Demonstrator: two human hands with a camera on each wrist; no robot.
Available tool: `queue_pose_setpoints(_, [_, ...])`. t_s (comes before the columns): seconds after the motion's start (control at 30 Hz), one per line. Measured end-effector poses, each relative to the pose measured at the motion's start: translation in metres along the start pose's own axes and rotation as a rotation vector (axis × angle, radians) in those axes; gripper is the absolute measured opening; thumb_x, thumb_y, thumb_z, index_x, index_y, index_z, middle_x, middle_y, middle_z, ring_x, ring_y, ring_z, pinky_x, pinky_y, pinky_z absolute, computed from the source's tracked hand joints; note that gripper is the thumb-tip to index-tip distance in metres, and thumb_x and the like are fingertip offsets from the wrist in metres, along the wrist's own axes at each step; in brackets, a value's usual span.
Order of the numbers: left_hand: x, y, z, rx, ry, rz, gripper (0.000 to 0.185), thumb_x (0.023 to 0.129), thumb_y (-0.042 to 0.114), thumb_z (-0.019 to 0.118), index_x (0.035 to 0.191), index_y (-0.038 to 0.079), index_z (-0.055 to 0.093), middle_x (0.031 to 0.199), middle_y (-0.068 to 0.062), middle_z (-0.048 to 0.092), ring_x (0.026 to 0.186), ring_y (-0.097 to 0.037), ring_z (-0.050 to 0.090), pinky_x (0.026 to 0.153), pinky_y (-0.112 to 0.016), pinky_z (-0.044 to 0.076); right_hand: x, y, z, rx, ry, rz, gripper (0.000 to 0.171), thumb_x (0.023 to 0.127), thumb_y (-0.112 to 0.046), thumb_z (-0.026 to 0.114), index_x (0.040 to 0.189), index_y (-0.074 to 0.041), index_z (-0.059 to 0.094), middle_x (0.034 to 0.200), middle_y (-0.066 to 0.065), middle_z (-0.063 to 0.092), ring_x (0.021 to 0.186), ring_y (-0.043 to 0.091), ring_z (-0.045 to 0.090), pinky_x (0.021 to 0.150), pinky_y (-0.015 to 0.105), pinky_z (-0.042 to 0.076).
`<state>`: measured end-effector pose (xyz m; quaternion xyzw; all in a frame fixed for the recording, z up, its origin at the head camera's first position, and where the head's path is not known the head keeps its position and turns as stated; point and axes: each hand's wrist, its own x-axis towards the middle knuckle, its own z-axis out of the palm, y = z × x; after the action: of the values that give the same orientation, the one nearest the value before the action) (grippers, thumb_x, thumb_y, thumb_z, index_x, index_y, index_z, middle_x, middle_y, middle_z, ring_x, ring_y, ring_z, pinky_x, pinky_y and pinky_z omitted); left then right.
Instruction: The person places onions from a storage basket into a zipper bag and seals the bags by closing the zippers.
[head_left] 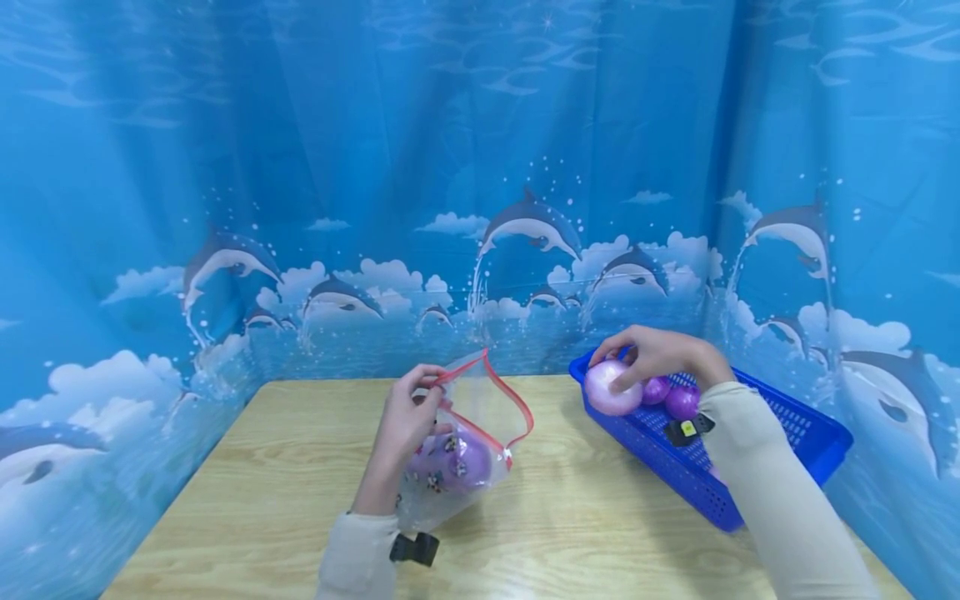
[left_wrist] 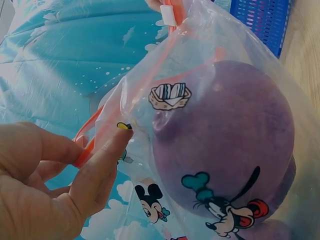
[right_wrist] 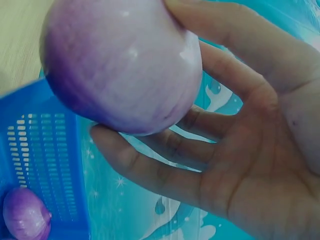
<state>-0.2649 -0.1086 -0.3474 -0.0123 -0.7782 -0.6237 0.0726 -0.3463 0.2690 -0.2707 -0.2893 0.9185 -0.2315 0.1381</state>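
My left hand (head_left: 405, 425) pinches the red zip edge of a clear plastic bag (head_left: 446, 512) printed with cartoon figures. Its mouth gapes toward the right. Inside lies a round, matte purple thing (left_wrist: 225, 135); what kind it is I cannot tell, and more purple shows below it in the left wrist view. Over the far left end of the blue basket (head_left: 652, 454), my right hand (head_left: 660, 354) grips a glossy purple-and-white onion (right_wrist: 125, 70) between thumb and fingers. Smaller purple onions (head_left: 682, 402) lie in the basket under that hand, partly hidden by the wrist.
The basket stands slantwise at the right side of the wooden table (head_left: 300, 450), its perforated wall toward me. A blue curtain (head_left: 450, 167) with dolphins hangs behind the table and along both sides. Black straps with small devices (head_left: 415, 548) sit on both wrists.
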Motion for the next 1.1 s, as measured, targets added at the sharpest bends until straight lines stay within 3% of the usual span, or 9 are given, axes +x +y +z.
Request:
queue_pose_setpoints(0.43, [0.001,0.0,-0.002,-0.042,-0.015,0.011,0.026,0.103,0.004,0.054,0.125,0.011,0.065,0.12,-0.02,0.058,0.082,-0.022,0.069,0.067,-0.04,0.068,0.015,-0.015,0.014,-0.036,0.013,-0.042,0.045,0.087,-0.031,0.082,0.129,-0.02,0.071,0.134,0.009,0.066,0.117,0.029,0.059,0.093,0.044,0.058])
queue_pose_setpoints(0.83, [0.0,0.0,-0.001,-0.011,-0.004,0.016,0.025,0.104,0.005,0.054,0.125,0.012,0.066,0.117,-0.02,0.059,0.081,-0.022,0.068,0.067,-0.04,0.068,0.025,-0.029,0.027,-0.025,0.022,-0.076,0.043,0.087,-0.029,0.081,0.128,-0.022,0.071,0.132,0.009,0.066,0.115,0.027,0.057,0.088,0.038,0.058])
queue_pose_setpoints(1.1, [0.0,-0.001,-0.001,-0.007,-0.003,0.031,0.026,0.104,0.006,0.052,0.125,0.012,0.066,0.113,-0.02,0.061,0.075,-0.02,0.066,0.065,-0.038,0.068,0.033,-0.039,0.035,-0.005,0.034,-0.146,0.042,0.088,-0.025,0.081,0.129,-0.02,0.071,0.13,0.007,0.069,0.11,0.025,0.062,0.086,0.035,0.059])
